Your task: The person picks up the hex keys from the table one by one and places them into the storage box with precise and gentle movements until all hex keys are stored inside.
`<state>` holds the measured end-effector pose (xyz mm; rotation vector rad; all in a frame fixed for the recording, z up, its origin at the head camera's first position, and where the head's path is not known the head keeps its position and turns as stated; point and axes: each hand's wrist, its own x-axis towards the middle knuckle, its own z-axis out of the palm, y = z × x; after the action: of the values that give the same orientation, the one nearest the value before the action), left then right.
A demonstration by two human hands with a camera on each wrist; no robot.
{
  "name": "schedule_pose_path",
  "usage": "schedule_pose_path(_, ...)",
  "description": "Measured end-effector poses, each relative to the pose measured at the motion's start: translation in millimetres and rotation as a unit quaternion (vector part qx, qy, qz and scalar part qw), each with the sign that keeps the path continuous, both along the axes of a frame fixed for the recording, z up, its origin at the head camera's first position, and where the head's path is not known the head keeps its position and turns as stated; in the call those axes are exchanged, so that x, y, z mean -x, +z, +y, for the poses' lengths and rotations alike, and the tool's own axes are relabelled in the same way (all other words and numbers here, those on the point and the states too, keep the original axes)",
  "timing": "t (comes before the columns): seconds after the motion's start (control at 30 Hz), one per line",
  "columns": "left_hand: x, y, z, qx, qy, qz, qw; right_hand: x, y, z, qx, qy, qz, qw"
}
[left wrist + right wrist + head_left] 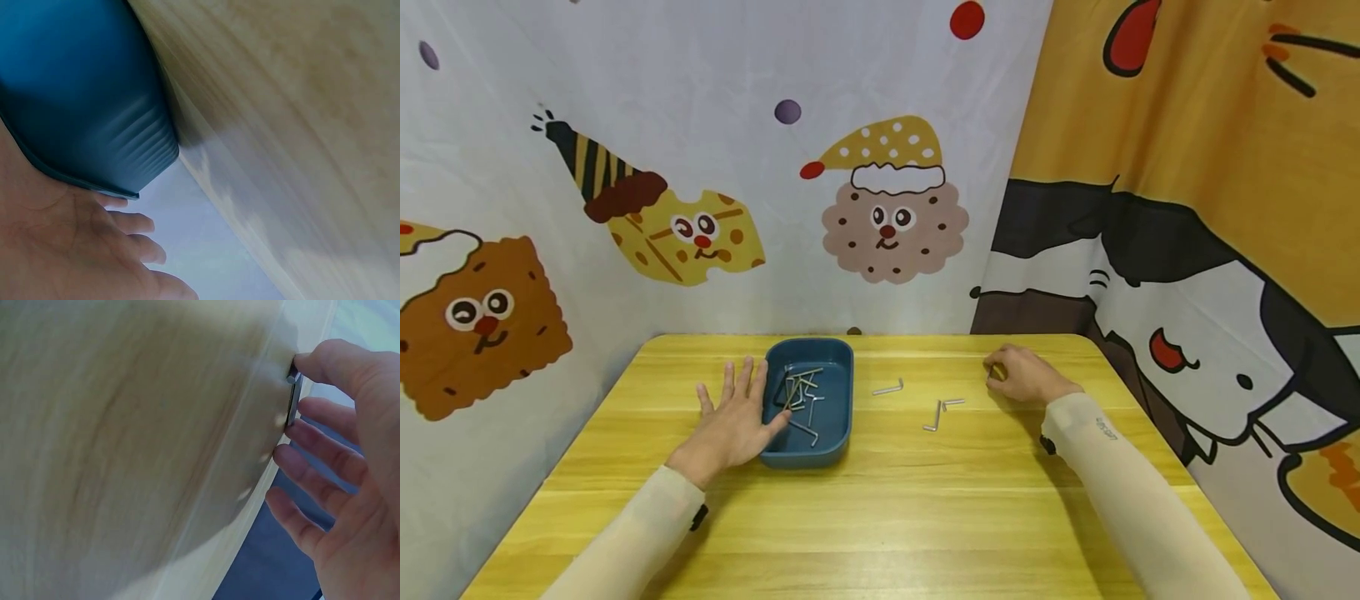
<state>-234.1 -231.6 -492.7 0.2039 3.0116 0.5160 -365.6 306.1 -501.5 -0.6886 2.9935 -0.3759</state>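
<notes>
A dark blue plastic tray [808,458] stands left of the table's middle, with several L-shaped hex keys [801,387] lying jumbled inside. My left hand [730,425] is at its left side, fingers straight and spread, the thumb over the near left rim. In the left wrist view the palm [69,250] lies against the tray's rim. Far to the right, my right hand [1026,375] pinches a hex key at the tabletop. That small metal key [292,403] shows between thumb and fingertips in the right wrist view; part of it is hidden.
Between tray and right hand lie loose hex keys: one [888,388] near the tray, another [935,417] closer to me, and a short one [953,402] beside it. The wood-grain table [880,525] ends at a printed cloth backdrop [895,308] behind and a curtain on the right.
</notes>
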Motion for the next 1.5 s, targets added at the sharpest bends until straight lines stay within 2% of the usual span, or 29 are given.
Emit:
schedule_pose_path(0.2, 0.3, 0.6, 0.5, 0.0, 0.0, 0.0, 1.0, 1.3, 1.6, -2.4, -0.008, -0.005, 0.007, 0.9999)
schedule_pose_path(0.47, 0.1, 0.0, 0.8, 0.003, 0.002, -0.004, 1.0, -1.8, 5.8, -7.5, -0.018, -0.024, -0.015, 0.9994)
schedule_pose_path(0.8, -0.3, 2.1, 1.7, -0.002, 0.001, -0.004, 1.0, -9.9, 7.8, -14.2, -0.01, -0.028, 0.005, 0.9995)
schedule_pose_path(1.0, -0.9, 2.5, 1.7, -0.005, 0.001, -0.009, 0.9999, -15.5, 8.5, -18.4, -0.003, -0.017, 0.006, 0.9998)
schedule_pose_path(1.5, -0.7, 0.6, 0.7, -0.002, 0.0, -0.005, 1.0, -32.6, 11.4, -35.3, 0.007, 0.022, 0.059, 0.998)
